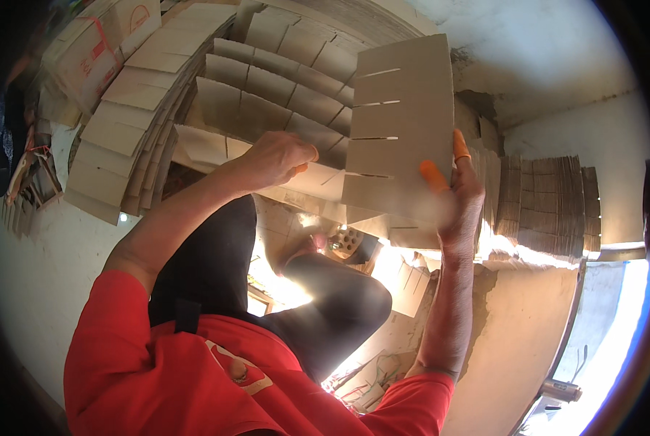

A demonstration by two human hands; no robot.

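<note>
My right hand (462, 195), with orange covers on its thumb and a finger, grips a slotted cardboard sheet (412, 109) by its right edge. The sheet is raised, with several slits running in from its left side. Left of it, my left hand (278, 156) is closed with the fingers curled, an orange cover showing at a fingertip. It hovers over a row of upright slotted cardboard strips (267, 109). Whatever its fingers hold, if anything, is hidden. The front strip (201, 145) lies just beneath my left wrist.
To the left leans a stack of joined cardboard dividers (114, 123), with a cardboard box (85, 54) behind it. Bundled cardboard sheets (543, 200) stand at the right against the wall. Loose cardboard (405, 287) lies below, near my knee.
</note>
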